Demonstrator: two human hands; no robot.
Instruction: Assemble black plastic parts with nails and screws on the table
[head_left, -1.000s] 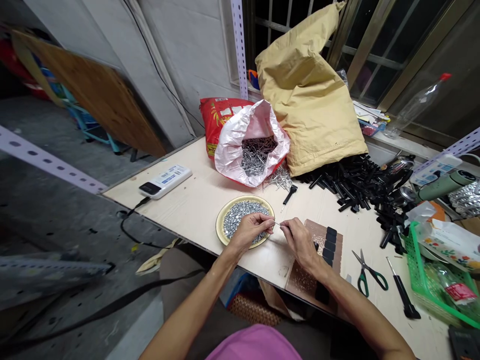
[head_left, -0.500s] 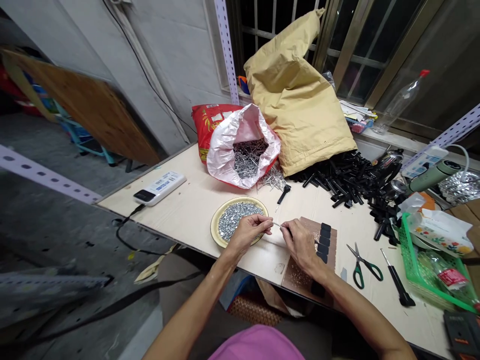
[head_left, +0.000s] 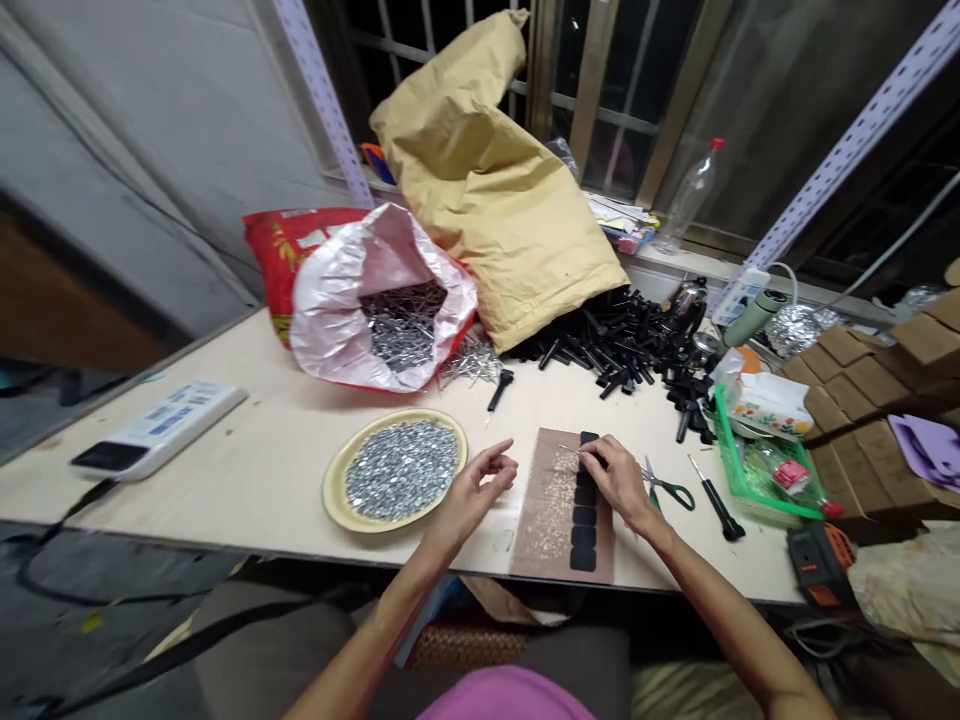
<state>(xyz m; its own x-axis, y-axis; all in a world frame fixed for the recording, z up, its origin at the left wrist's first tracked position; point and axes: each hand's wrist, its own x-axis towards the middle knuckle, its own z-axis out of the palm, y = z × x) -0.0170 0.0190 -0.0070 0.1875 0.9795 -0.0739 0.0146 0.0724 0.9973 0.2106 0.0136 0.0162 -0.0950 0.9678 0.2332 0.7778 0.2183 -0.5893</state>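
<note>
Long pale wooden table carries the lot. At the back a big tan paper sack slumps vs. the window bars, w/ a heap of black plastic handles at its mouth. Left of the sack: open red-and-white plastic bag w/ long nails inside. Nearer the front edge: round yellow plate full of small silver bits. Just right of it is a brown rectangular board w/ a row of black pads. Left hand is btwn plate and board, fingers loosely curled, thumb and forefinger apart, nothing in them. Right hand is at the board's far end by the pads. Its thumb and forefinger pinch a thin silver pin, which points left over the board.
</note>
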